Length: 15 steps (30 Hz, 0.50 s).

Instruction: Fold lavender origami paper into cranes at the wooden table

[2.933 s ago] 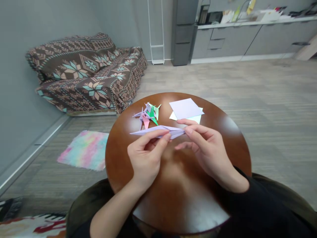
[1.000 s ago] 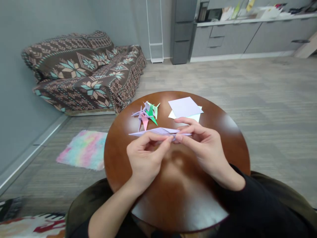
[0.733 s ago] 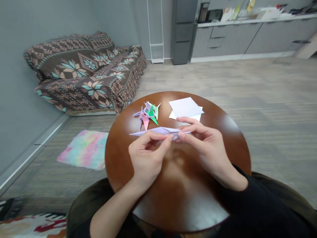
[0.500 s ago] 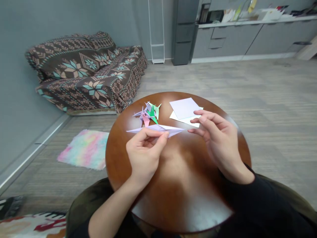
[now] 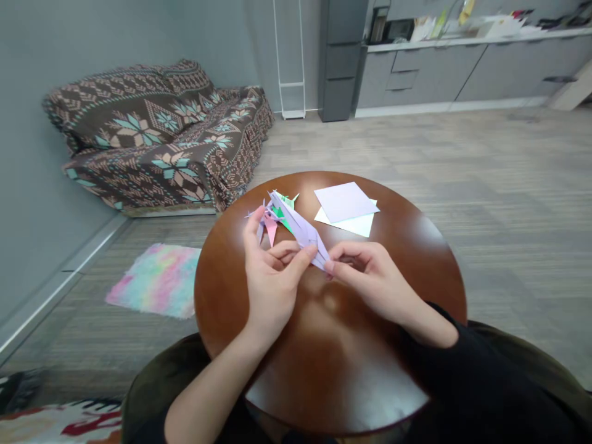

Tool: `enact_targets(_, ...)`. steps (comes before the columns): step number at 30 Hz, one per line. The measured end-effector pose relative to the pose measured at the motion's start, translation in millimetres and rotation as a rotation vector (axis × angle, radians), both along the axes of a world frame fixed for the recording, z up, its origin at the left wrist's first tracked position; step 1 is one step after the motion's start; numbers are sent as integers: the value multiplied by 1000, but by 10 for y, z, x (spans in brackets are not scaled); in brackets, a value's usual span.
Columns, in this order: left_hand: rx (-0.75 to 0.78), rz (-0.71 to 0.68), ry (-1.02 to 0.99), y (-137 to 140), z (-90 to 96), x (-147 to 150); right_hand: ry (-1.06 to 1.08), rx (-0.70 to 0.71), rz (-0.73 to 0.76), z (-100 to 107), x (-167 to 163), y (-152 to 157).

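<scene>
A long, narrow piece of folded lilac paper (image 5: 303, 232) is held slantwise above the table, its far tip pointing up and left. My left hand (image 5: 272, 277) pinches it near the middle between thumb and fingers, with the index finger raised. At the near lower end, my right hand (image 5: 370, 274) has thumb and fingertips closed on the paper. Just behind lie several folded paper cranes (image 5: 271, 229) in pink, green and lilac, partly hidden by the held paper and my left hand.
The round brown table (image 5: 333, 357) carries a stack of square paper sheets (image 5: 346, 202), lilac on top, at the back right. A patterned covered sofa (image 5: 176, 139) stands at the far left, with a fluffy pastel rug (image 5: 155, 279) on the floor.
The folded paper has turned from lying level to a slant, far tip up and left. My right hand has moved left and taken hold of its near end; my left hand keeps its pinch.
</scene>
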<state>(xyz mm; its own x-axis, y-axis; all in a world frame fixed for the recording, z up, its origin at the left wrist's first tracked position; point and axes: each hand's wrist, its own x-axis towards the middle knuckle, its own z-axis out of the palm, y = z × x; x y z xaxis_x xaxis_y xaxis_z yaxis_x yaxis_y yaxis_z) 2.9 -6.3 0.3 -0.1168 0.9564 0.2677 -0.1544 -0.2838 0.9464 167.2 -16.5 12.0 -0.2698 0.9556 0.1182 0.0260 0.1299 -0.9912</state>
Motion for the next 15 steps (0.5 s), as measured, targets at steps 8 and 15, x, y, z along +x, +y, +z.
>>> enact_targets(8, -115, -244, 2, 23, -42, -31, 73, 57, -85, -62, -49, 3)
enact_targets(15, -155, -289, -19, 9, -48, -27, 139, 26, -89, -109, -80, -2)
